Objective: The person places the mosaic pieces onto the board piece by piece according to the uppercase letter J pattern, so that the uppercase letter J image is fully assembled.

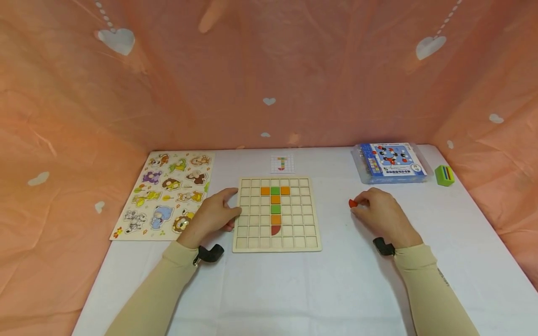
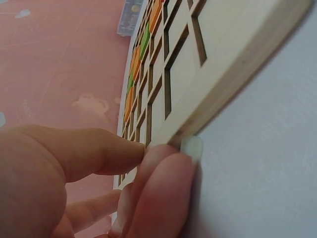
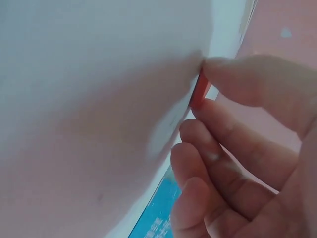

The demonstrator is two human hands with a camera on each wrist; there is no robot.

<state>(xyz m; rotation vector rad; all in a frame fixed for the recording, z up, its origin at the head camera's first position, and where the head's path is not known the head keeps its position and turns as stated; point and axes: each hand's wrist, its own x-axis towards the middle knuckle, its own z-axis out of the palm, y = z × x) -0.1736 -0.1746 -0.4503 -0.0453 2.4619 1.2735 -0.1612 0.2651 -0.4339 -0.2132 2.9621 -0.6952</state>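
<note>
A wooden grid board (image 1: 294, 240) lies in the middle of the head view. A T-like column of orange and green square tiles sits in its cells, with a red quarter-round tile (image 1: 275, 230) at the bottom. My left hand (image 1: 212, 212) grips the board's left edge; the left wrist view shows its fingers against the rim (image 2: 218, 89). Off the board to the right, my right hand (image 1: 380, 212) pinches a small red tile (image 3: 200, 90) between thumb and index finger, just above or on the table. Its other fingers are curled loosely.
Behind the board lies a small pattern card (image 1: 290, 164). An animal puzzle board (image 1: 145, 186) is at the left, partly behind my left hand. Back right are a plastic case with a blue printed cover (image 1: 395, 161) and a green striped block (image 1: 444, 176). Orange cloth (image 1: 269, 70) surrounds the table.
</note>
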